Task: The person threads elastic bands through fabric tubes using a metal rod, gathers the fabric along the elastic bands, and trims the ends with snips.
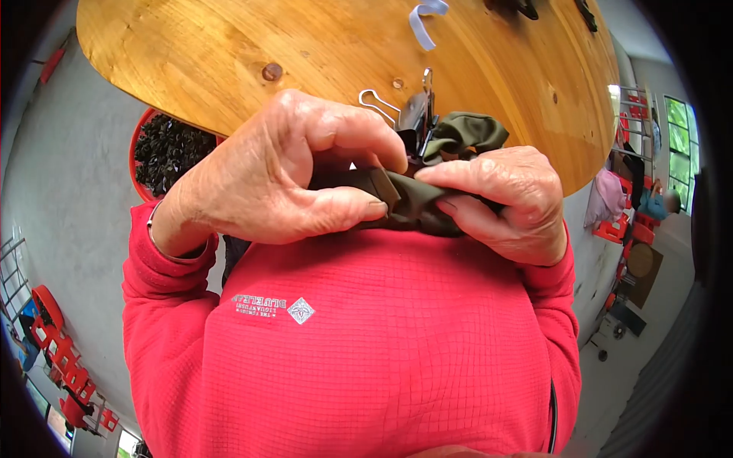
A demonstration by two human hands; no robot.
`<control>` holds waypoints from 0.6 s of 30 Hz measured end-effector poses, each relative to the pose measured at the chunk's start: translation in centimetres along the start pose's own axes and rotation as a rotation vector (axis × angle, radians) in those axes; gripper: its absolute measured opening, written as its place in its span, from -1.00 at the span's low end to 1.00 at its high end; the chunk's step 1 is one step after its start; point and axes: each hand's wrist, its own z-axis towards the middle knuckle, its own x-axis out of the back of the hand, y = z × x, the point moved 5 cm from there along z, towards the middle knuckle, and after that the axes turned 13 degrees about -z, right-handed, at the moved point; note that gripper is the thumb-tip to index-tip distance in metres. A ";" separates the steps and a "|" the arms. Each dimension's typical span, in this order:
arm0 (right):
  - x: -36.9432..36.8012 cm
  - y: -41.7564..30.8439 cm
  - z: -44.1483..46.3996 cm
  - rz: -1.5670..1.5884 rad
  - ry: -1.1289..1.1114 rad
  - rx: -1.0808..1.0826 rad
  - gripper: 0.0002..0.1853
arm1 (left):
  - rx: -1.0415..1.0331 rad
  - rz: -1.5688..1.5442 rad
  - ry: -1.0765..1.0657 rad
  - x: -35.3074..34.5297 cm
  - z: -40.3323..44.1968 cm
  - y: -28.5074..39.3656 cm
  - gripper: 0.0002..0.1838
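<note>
My left hand [298, 172] is closed in a pinch on a piece of olive-green cloth [416, 200], thumb in front and forefinger above a folded edge. My right hand [504, 187] grips the same cloth from the other side between thumb and finger. The cloth is a folded, bunched strip held against my chest, just off the table edge. Beyond it, a gathered loop of the same green cloth [469, 133] lies by a large black binder clip [416, 114] with wire handles. Whether the clip bites the cloth is hard to see.
The round wooden table [206, 53] carries a pale ribbon strip [421, 27] and dark items at its far edge. Below its left side stands a red tub [137, 164] full of dark pieces. Red stools [65, 362] stand left; a person [658, 202] is far right.
</note>
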 end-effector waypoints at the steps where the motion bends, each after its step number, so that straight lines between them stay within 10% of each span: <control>1: 0.1 0.1 0.0 0.023 -0.022 -0.043 -0.72 | 0.062 -0.020 0.007 0.3 -0.3 0.1 -0.79; 18: 0.0 0.2 0.4 0.026 -0.157 -0.028 -0.71 | -0.002 0.016 0.033 -0.2 0.0 -0.2 -0.84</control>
